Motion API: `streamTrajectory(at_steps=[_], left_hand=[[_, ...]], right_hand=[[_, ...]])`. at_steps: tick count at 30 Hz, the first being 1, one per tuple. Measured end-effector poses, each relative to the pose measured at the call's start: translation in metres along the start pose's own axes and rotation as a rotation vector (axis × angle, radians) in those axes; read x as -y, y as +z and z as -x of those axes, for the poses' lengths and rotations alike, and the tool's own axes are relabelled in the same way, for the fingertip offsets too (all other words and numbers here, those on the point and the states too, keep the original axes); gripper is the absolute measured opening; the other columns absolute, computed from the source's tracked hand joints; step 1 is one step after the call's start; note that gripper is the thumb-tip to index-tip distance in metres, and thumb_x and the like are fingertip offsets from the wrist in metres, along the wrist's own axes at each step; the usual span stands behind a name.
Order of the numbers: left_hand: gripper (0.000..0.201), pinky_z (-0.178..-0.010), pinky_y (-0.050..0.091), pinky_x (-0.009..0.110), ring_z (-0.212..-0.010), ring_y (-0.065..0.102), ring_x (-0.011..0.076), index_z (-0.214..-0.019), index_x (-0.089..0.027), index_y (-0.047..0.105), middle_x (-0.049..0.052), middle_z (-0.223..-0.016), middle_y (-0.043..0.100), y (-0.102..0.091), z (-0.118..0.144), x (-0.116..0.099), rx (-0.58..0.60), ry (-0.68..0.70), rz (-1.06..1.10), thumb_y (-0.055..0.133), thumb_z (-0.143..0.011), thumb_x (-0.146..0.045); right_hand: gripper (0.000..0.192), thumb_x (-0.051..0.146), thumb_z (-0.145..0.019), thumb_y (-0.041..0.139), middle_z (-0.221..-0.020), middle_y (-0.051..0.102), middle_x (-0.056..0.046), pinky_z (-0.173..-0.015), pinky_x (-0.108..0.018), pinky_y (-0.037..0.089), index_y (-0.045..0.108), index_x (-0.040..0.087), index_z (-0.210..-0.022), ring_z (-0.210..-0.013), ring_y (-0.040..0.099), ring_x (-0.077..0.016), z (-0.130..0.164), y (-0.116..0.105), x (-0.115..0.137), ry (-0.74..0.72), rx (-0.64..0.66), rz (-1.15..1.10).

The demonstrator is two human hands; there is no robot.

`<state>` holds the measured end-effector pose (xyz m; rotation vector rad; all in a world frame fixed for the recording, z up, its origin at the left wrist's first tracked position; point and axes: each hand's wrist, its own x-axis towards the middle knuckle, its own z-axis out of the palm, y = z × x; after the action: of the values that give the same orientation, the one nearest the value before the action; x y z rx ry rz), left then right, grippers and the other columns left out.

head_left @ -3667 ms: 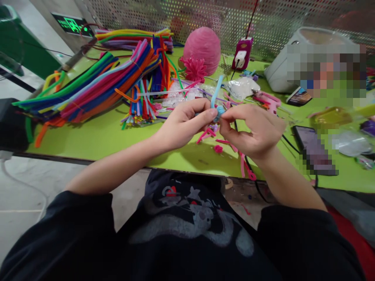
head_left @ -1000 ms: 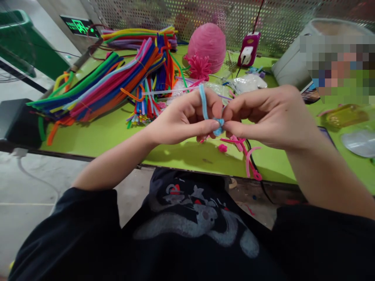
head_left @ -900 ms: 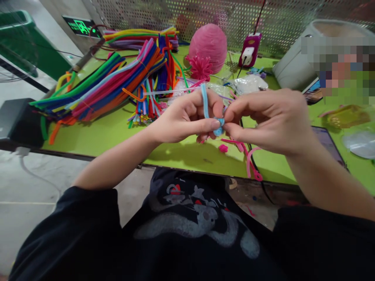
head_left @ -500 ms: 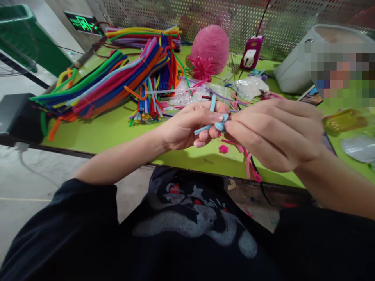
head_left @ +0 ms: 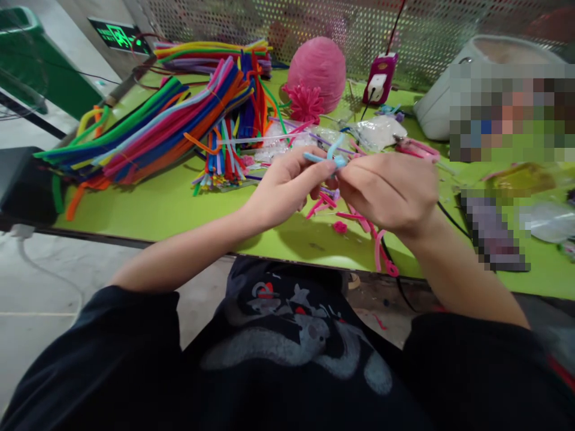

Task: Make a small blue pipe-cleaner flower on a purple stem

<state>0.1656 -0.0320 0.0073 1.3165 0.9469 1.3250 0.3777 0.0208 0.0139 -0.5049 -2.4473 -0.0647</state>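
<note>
A light blue pipe cleaner, bent into a small looped knot with two loose ends sticking out, is between my hands above the green table. The thumb and fingers of my left hand pinch it from the left. From the other side my right hand has its fingertips closed at the looped part. What exactly the right fingertips grip is partly hidden. Below the hands lie short pink pipe cleaner pieces and a small pink curled flower.
Colourful pipe cleaner bundles lie at the left. Behind stand a pink ball, a pink pompom, clear plastic bags, a purple power strip and a grey bin. Pink-handled pliers rest at the right.
My right hand has moved left and its wrist has turned, uncovering the table at the right. The blue pipe cleaner has been turned and raised slightly, its loose ends pointing differently.
</note>
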Motion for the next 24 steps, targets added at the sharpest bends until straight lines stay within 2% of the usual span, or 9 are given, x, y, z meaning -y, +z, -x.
streamTrajectory(at_steps=[2, 4, 7, 10, 14, 19, 24], left_hand=[[0.031, -0.043, 0.037, 0.020, -0.051, 0.052, 0.0047, -0.081, -0.020, 0.064, -0.004, -0.064, 0.065, -0.001, -0.002, 0.002, -0.003, 0.020, -0.029, 0.083, -0.095, -0.041], [0.037, -0.042, 0.035, 0.021, -0.047, 0.048, 0.0046, -0.079, -0.021, 0.065, -0.005, -0.059, 0.062, -0.003, -0.002, 0.002, 0.011, 0.041, -0.041, 0.087, -0.092, -0.047], [0.047, -0.043, 0.039, 0.022, -0.046, 0.050, 0.0054, -0.079, -0.021, 0.067, -0.003, -0.059, 0.065, -0.005, -0.001, 0.001, 0.032, 0.042, -0.054, 0.089, -0.088, -0.062], [0.054, -0.046, 0.046, 0.021, -0.049, 0.056, 0.0062, -0.076, -0.021, 0.065, -0.001, -0.064, 0.071, -0.004, 0.000, 0.000, 0.032, 0.050, -0.082, 0.086, -0.086, -0.070], [0.055, -0.047, 0.048, 0.021, -0.052, 0.060, 0.0080, -0.078, -0.021, 0.066, -0.001, -0.061, 0.069, -0.002, 0.001, 0.000, 0.023, 0.051, -0.129, 0.085, -0.086, -0.072], [0.047, -0.050, 0.052, 0.020, -0.059, 0.067, 0.0092, -0.082, -0.020, 0.071, 0.000, -0.068, 0.072, 0.000, 0.002, -0.003, 0.085, 0.090, -0.134, 0.093, -0.083, -0.062], [0.042, -0.048, 0.048, 0.020, -0.055, 0.064, 0.0071, -0.080, -0.018, 0.073, 0.001, -0.072, 0.072, -0.002, 0.002, -0.003, 0.146, 0.107, -0.129, 0.097, -0.081, -0.053]], right_hand=[[0.021, 0.027, -0.108, 0.064, -0.120, 0.086, -0.007, -0.092, -0.044, 0.060, 0.083, 0.026, -0.116, -0.107, 0.080, -0.0274, 0.000, 0.005, 0.004, -0.013, -0.035, -0.050], [0.020, 0.027, -0.108, 0.062, -0.112, 0.086, -0.006, -0.093, -0.044, 0.059, 0.083, 0.027, -0.107, -0.101, 0.079, -0.0258, -0.002, 0.003, 0.008, 0.053, -0.107, -0.142], [0.022, 0.031, -0.110, 0.060, -0.103, 0.083, -0.007, -0.094, -0.046, 0.060, 0.080, 0.029, -0.102, -0.093, 0.075, -0.0251, -0.004, -0.007, 0.016, 0.303, -0.130, -0.291], [0.013, 0.031, -0.107, 0.065, -0.099, 0.080, -0.006, -0.088, -0.045, 0.060, 0.075, 0.030, -0.099, -0.087, 0.071, -0.0245, -0.008, -0.013, 0.022, 0.476, -0.060, -0.458], [0.010, 0.027, -0.104, 0.070, -0.090, 0.074, -0.002, -0.077, -0.039, 0.056, 0.072, 0.028, -0.095, -0.080, 0.066, -0.0203, -0.010, -0.007, 0.024, 0.509, -0.035, -0.658], [0.011, 0.023, -0.099, 0.077, -0.082, 0.070, 0.000, -0.070, -0.034, 0.055, 0.074, 0.025, -0.088, -0.072, 0.065, -0.0163, -0.008, 0.002, 0.017, 0.571, -0.131, -0.894], [0.012, 0.026, -0.097, 0.079, -0.074, 0.068, 0.001, -0.067, -0.034, 0.056, 0.076, 0.023, -0.085, -0.065, 0.062, -0.0157, -0.008, -0.009, 0.012, 0.600, -0.005, -0.952]])
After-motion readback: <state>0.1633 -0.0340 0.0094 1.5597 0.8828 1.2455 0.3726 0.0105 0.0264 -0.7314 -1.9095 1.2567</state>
